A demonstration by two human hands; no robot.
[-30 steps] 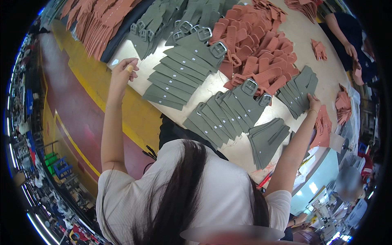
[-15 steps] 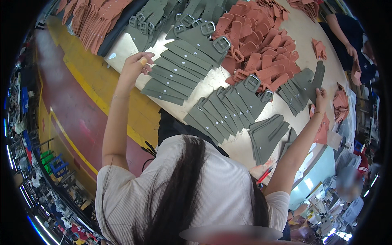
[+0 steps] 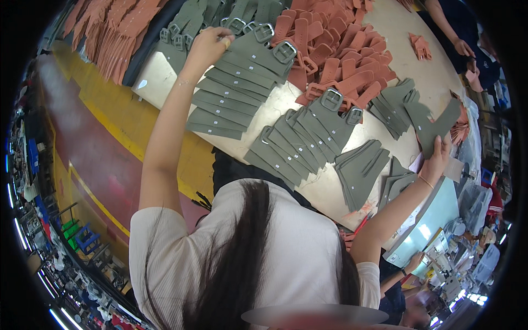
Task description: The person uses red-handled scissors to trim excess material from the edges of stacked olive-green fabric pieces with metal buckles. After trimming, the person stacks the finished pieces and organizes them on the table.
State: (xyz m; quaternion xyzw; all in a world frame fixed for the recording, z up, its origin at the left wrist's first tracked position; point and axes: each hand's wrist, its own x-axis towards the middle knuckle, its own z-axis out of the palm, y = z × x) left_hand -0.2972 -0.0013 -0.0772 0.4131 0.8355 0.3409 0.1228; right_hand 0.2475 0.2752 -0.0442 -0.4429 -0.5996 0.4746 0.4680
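1. Our left hand (image 3: 209, 47), at the upper middle of the frame, rests with curled fingers on the top of a fanned row of green straps (image 3: 236, 88); we cannot tell whether it grips one.
2. Our right hand (image 3: 437, 159), at the right, is closed on a green piece (image 3: 432, 124) lifted above the table (image 3: 324, 190).
3. More green rows (image 3: 302, 140) lie at centre, a heap of brown straps (image 3: 335, 55) above them.
4. Another person's hand (image 3: 463, 48) is at the upper right.
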